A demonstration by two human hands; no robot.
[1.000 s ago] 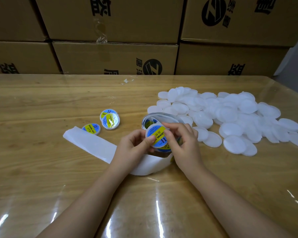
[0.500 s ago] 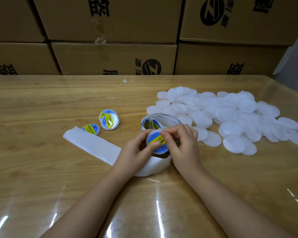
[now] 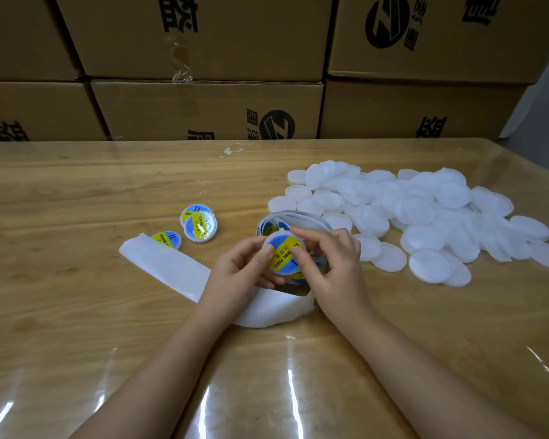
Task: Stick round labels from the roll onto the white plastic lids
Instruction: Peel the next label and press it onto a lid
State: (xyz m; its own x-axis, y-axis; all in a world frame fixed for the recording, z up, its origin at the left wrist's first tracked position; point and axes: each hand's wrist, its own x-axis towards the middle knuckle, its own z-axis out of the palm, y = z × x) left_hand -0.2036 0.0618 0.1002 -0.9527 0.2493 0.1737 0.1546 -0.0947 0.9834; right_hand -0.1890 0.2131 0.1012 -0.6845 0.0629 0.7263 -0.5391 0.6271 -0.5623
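Note:
Both hands hold one white lid (image 3: 282, 253) that carries a blue and yellow round label, just above the label roll (image 3: 274, 221). My left hand (image 3: 238, 274) grips the lid's left edge, thumb on the label. My right hand (image 3: 333, 264) pinches its right side, thumb pressing on the label face. A large heap of bare white lids (image 3: 425, 213) lies to the right. Three labelled lids (image 3: 200, 228) rest on the table to the left.
A strip of white backing paper (image 3: 168, 267) runs from the left and curls under my hands. Stacked cardboard boxes (image 3: 203, 109) wall off the table's far edge. The table (image 3: 76, 327) has a glossy clear cover.
The label has been pressed down onto the lid, and the lid has turned a little in my fingers. Both hands stay in the same place over the roll.

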